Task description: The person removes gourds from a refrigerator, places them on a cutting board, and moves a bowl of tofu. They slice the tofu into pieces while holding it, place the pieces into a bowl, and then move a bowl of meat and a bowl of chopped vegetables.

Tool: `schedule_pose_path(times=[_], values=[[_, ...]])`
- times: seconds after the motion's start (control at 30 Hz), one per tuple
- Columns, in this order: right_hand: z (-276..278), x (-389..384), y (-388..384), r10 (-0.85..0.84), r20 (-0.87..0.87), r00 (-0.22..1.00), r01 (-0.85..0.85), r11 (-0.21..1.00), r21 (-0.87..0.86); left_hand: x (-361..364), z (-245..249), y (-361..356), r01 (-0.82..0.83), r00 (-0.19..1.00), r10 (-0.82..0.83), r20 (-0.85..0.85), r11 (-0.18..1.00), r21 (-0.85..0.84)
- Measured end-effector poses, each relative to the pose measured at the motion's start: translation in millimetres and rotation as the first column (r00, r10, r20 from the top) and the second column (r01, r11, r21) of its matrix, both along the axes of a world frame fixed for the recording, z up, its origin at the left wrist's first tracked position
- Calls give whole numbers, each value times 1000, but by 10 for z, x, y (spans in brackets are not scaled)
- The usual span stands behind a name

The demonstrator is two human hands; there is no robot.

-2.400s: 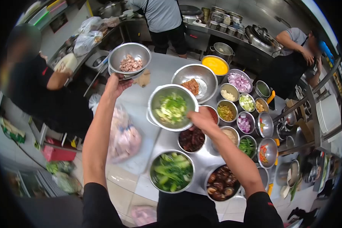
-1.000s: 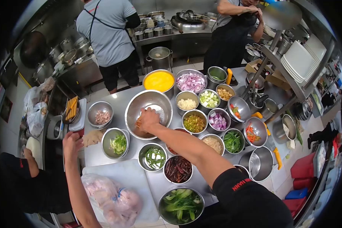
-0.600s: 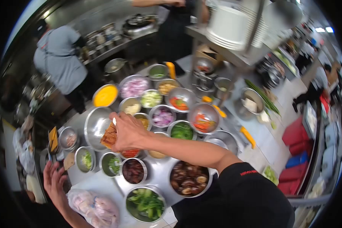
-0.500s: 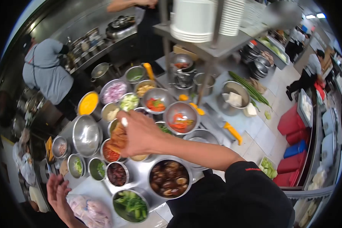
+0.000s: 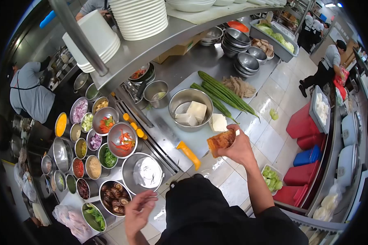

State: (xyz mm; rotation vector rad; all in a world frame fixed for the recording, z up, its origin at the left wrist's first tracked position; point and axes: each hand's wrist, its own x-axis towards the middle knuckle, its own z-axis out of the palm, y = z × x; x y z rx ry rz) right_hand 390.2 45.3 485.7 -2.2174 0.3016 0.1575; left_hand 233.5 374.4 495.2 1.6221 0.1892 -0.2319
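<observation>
My right hand [image 5: 240,148] grips a chunk of browned, crusty meat [image 5: 221,143], possibly roast pork, in the air near the counter's front edge. Just behind it a white block that looks like tofu [image 5: 218,122] lies beside a steel pot [image 5: 176,98] with more white blocks [image 5: 197,110] inside. A yellow-handled knife [image 5: 189,155] lies left of the meat on the counter edge. My left hand [image 5: 137,212] is held low with loosely bent fingers apart and nothing in it, in front of an empty-looking steel bowl [image 5: 129,165] and a pot of brown mushrooms [image 5: 125,204].
Bowls of chopped vegetables and sauces crowd the left, including red pepper strips [image 5: 124,142]. Long green gourds [image 5: 223,92] lie behind the pot. A steel shelf [image 5: 143,45] with stacked white plates [image 5: 139,20] overhangs. Co-workers stand left [image 5: 32,90] and far right [image 5: 331,61].
My right hand has carried the browned meat from above the bowls over to the right, near the white blocks. The view has swung right. My left hand remains raised low and free.
</observation>
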Motion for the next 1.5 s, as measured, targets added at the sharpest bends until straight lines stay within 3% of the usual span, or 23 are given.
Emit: schedule_pose_path(times=[0.13,0.2,0.3,0.5,0.6,0.67,0.8,0.9,0.97,1.03,1.1,1.17,1.23,1.27,1.33,1.5], values=[[8,398,-262,-41,145,989,49,998,-46,72,-272,-432,9,999,-10,-48,1000,-7],[142,677,-294,-44,192,980,55,997,-55,204,-273,-562,73,997,-77,3,957,281],[157,1342,-299,32,440,898,48,984,-169,424,-305,-628,72,994,-91,51,950,303],[242,2616,281,200,162,966,-158,957,-243,860,-278,-779,58,987,-105,124,940,337],[-366,3156,670,282,105,954,-244,929,-280,1006,-240,-951,3,992,-46,114,935,355],[-753,3436,901,440,12,898,-418,860,-293,1121,-184,-1099,-78,997,60,56,907,414],[-927,3421,1087,483,-92,871,-491,841,-228,1203,-278,-1414,-296,952,298,69,841,453],[-1097,3384,1023,483,-114,868,-493,814,-306,1281,-247,-1709,-404,896,444,15,801,442],[-1099,3423,789,553,113,825,-553,832,-34,1296,-361,-1845,-454,871,490,14,795,402],[-1023,3378,391,503,280,818,-461,863,-205,1338,-417,-1985,-594,785,619,-17,761,261],[-1086,3228,-148,525,268,808,-428,835,-346,1439,-530,-2047,-637,754,656,-39,745,199],[-898,2837,-438,436,-54,898,-407,779,-477,1631,-649,-2058,-728,665,729,-160,681,80],[-1057,2602,-452,428,-117,896,-421,735,-531,1831,-772,-2035,-709,684,714,-152,699,92],[-1125,2545,-463,412,-191,891,-441,683,-583,1951,-786,-2025,-721,661,710,-244,690,57],[-1162,2566,-478,405,-185,895,-434,702,-565,2175,-842,-1995,-712,636,670,-383,701,44],[-1282,2864,-884,350,-131,928,-361,750,-554,2423,-1028,-1936,-647,689,573,-444,762,-21]])
